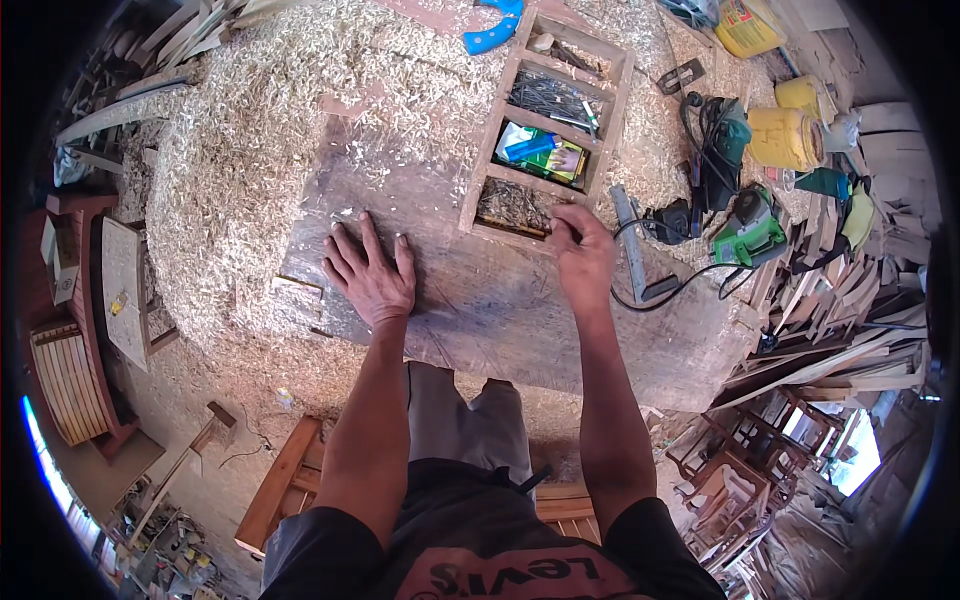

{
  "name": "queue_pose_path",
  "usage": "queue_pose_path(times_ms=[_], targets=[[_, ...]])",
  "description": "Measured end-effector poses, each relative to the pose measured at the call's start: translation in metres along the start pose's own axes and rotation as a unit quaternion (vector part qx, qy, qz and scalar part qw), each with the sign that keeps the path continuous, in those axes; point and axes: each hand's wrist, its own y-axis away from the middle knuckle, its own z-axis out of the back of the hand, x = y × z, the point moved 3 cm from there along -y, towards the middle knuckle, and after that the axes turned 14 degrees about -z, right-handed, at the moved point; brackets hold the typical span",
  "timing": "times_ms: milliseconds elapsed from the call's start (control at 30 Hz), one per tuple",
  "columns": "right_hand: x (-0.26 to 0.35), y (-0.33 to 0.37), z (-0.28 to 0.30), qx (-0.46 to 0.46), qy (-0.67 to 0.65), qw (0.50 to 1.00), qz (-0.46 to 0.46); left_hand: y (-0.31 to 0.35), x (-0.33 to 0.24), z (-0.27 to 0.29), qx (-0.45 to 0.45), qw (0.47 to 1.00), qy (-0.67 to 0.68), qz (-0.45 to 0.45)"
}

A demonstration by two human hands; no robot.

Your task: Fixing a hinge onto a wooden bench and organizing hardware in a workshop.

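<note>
My left hand lies flat with fingers spread on a worn wooden work board. My right hand is at the near right corner of a wooden divided box, its thumb and fingers pinched together. Whether they grip the rim or some small piece is hidden. Beside those fingers, the nearest compartment holds brownish small bits, perhaps nails. Farther along are a compartment with a blue item on green and yellow packets, one full of dark nails, and a far one with a few loose pieces.
Wood shavings cover much of the surface. A blue saw handle lies beyond the box. To the right are a metal square, a green power tool with a black cord, and yellow containers. Wood scraps pile up at the far right.
</note>
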Motion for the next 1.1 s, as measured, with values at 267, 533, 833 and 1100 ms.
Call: queue_pose_path(times_ms=[267, 533, 833, 1100], targets=[[0.023, -0.005, -0.044, -0.038, 0.347, 0.937, 0.004, 0.001, 0.004, 0.0, -0.003, 1.0, 0.005, 0.003], [0.026, -0.01, -0.08, -0.098, 0.441, 0.887, -0.099, -0.002, 0.0, 0.001, -0.001, 1.0, 0.023, 0.009], [0.024, -0.02, -0.085, -0.074, 0.418, 0.898, -0.114, -0.001, 0.008, 0.001, 0.01, 0.999, 0.028, 0.016], [0.008, -0.009, -0.095, -0.195, 0.38, 0.904, 0.024, -0.003, -0.003, 0.0, 0.025, 0.999, 0.034, 0.013]])
